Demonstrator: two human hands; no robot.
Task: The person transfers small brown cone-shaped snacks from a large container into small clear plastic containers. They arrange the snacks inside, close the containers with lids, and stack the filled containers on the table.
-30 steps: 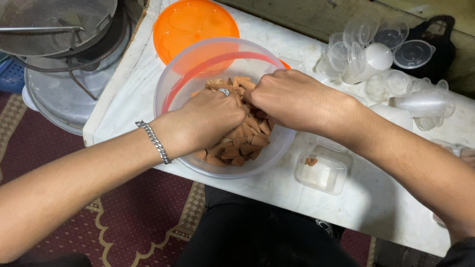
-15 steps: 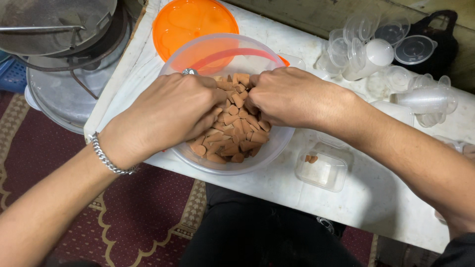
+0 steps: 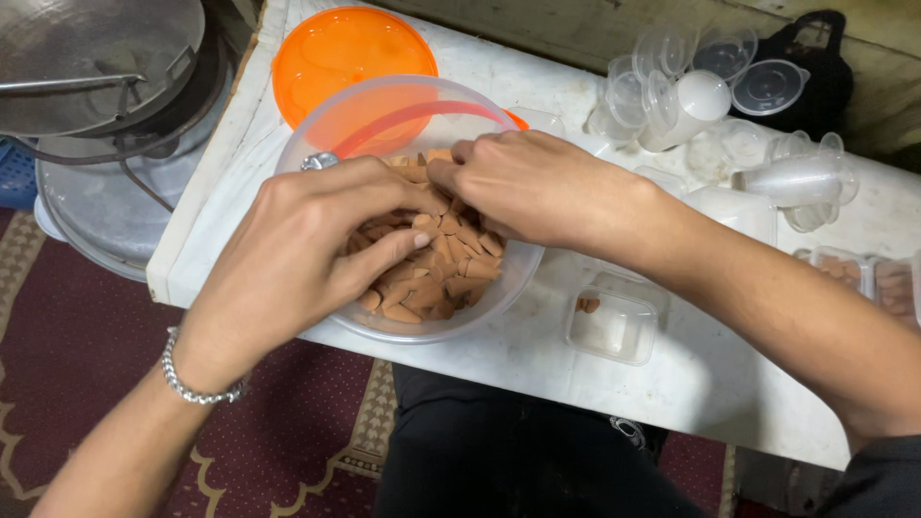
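- Brown cone-shaped pieces [image 3: 436,278] fill the bottom of a clear round plastic bowl [image 3: 499,288] sitting in the middle of the frame, on the near part of a white counter [image 3: 691,374].
- Both hands are down in the bowl, on top of the pile.
- The left hand [image 3: 307,249] comes in from the lower left, palm down, its fingers loosely curled over the pieces and its thumb lying across them; I cannot tell whether it has actually pinched any.
- That hand wears a ring [image 3: 318,161] on one finger, and a silver chain bracelet [image 3: 197,384] circles the wrist.
- The right hand [image 3: 532,187] reaches in from the right, its fingers bent together and the tips meeting the left hand's fingertips at the far side of the pile; whether a piece sits between them is hidden.
- An orange round lid [image 3: 350,58] lies just behind the bowl, at the upper middle of the frame.
- A small clear square container [image 3: 614,326] stands just right of the bowl, with a few brown pieces in one corner.
- A cluster of empty clear cups and lids [image 3: 710,96] sits at the upper right of the counter.
- Large metal pans [image 3: 96,96] are stacked at the upper left, off the counter's edge.
- Dark red patterned carpet [image 3: 86,355] shows at the lower left.
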